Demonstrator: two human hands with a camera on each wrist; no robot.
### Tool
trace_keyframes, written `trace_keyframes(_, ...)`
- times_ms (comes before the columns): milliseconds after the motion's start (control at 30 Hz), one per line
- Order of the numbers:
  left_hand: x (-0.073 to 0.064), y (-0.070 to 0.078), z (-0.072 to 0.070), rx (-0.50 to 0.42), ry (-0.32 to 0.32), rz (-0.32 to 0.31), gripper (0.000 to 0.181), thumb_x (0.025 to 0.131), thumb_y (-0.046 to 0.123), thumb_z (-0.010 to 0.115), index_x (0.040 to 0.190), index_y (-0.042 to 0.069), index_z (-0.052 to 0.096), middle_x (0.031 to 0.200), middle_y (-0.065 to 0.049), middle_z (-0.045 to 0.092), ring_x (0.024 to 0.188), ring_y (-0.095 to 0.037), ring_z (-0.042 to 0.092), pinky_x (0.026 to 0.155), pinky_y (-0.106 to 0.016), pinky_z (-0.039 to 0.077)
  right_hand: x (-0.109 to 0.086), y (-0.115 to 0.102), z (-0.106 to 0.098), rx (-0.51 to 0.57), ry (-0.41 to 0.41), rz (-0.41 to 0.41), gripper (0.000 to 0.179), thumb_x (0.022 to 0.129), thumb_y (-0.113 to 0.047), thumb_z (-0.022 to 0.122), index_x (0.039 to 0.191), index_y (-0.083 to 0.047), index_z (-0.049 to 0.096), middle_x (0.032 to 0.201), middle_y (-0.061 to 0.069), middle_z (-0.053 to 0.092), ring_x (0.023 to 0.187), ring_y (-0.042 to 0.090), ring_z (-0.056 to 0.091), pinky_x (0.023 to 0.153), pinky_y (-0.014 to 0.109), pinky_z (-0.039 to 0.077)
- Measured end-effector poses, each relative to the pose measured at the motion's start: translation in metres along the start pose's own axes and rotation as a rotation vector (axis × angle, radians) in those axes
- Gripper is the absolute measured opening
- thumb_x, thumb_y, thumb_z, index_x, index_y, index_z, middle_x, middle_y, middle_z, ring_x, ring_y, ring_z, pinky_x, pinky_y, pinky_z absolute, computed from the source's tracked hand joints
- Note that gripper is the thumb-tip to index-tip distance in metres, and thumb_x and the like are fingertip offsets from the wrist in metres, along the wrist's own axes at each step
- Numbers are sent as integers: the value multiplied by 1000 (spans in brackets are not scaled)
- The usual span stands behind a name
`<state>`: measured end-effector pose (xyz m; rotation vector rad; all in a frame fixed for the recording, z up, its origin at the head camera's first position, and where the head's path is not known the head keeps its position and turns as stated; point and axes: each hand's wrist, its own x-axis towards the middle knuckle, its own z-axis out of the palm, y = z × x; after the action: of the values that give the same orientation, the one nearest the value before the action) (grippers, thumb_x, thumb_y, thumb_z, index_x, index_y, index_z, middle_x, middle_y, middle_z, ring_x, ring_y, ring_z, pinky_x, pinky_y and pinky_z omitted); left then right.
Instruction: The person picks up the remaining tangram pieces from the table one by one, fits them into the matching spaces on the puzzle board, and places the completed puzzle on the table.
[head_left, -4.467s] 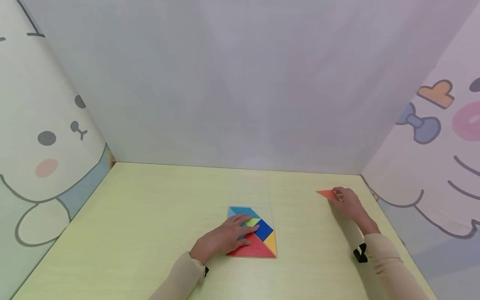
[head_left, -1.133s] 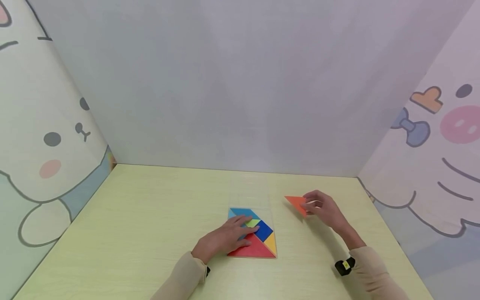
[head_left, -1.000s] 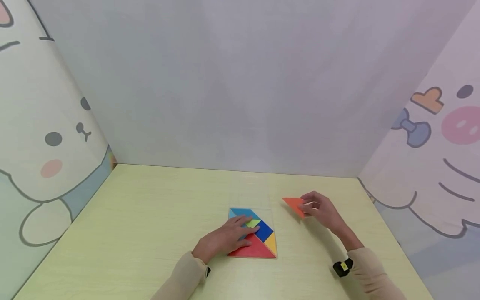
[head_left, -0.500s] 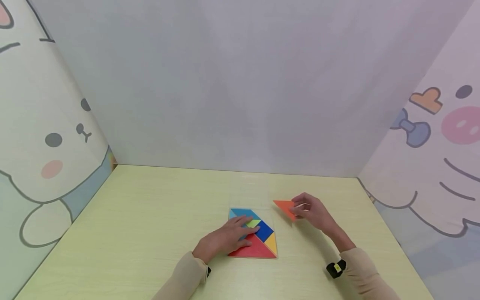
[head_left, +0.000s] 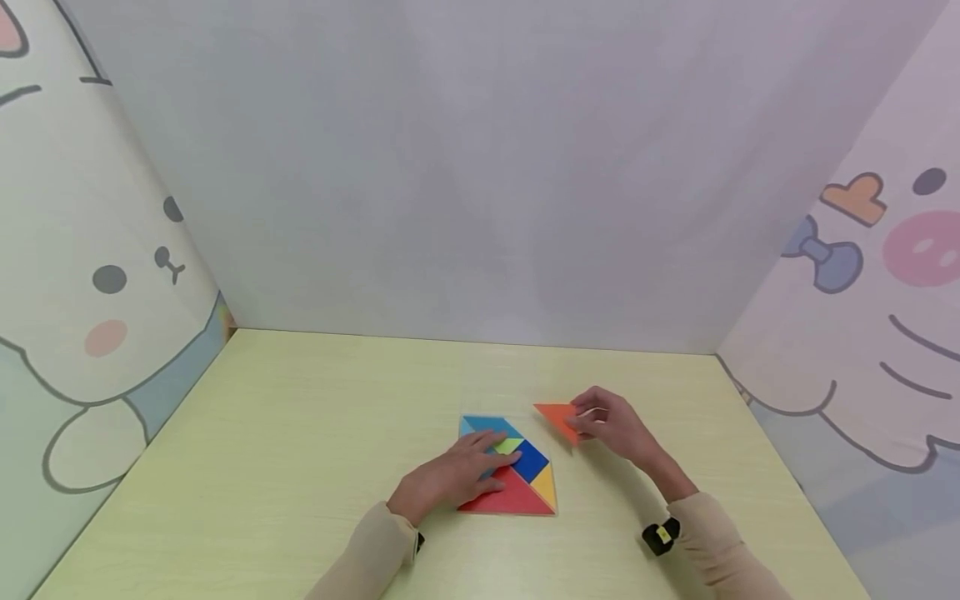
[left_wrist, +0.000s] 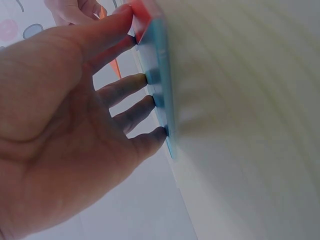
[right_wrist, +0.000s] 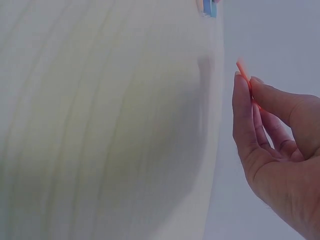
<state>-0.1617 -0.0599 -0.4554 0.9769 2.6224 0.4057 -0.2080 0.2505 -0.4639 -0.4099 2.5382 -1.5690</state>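
Observation:
Several coloured tangram pieces lie together in a clear tray [head_left: 556, 492]: a red triangle [head_left: 517, 496], a dark blue square [head_left: 531, 461], a yellow piece [head_left: 544, 484] and a blue piece [head_left: 495, 426] among them. My left hand [head_left: 456, 473] rests on them with fingers spread; its fingertips touch the blue and red pieces [left_wrist: 159, 55] in the left wrist view. Between thumb and fingers, my right hand [head_left: 611, 423] pinches an orange triangle [head_left: 557, 417], held off the table to the right of the tray's far corner. The right wrist view shows this triangle [right_wrist: 243, 69] edge-on.
The pale wood-look table [head_left: 300, 433] ends at a plain light cloth [head_left: 480, 183] behind. Cartoon-printed panels [head_left: 112, 250] stand at both sides. Black wrist cameras [head_left: 662, 536] show below the sleeves.
My right hand has carried the orange triangle leftward from the far right of the table, close to the tangram pieces. The left hand stays in place on them.

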Motion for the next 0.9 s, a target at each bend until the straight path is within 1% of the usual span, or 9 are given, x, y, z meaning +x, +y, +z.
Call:
trace_keyframes(267, 1, 2, -2, 3, -7, 2, 55, 104, 38, 61, 156, 32, 45, 164, -2, 34, 151, -28, 30, 114, -43, 41, 2, -2, 8, 32, -16, 8, 29, 93, -7, 76, 117, 4, 62, 109, 20, 70, 92, 32, 72, 75, 35, 62)
trace_keyframes(600, 0, 2, -1, 3, -14, -14, 55, 103, 40, 60, 156, 34, 44, 165, 0, 33, 151, -26, 29, 115, -42, 40, 5, -3, 18, 1, -42, 7, 28, 95, -6, 74, 116, 7, 60, 105, 18, 71, 88, 28, 72, 74, 32, 62)
trace_keyframes(900, 0, 3, -2, 10, -9, -4, 55, 103, 39, 61, 156, 32, 46, 164, -2, 34, 150, -27, 30, 116, -42, 39, 6, -3, 26, 4, -62, -9, 26, 95, -6, 74, 114, 5, 62, 104, 18, 69, 86, 28, 72, 73, 31, 61)
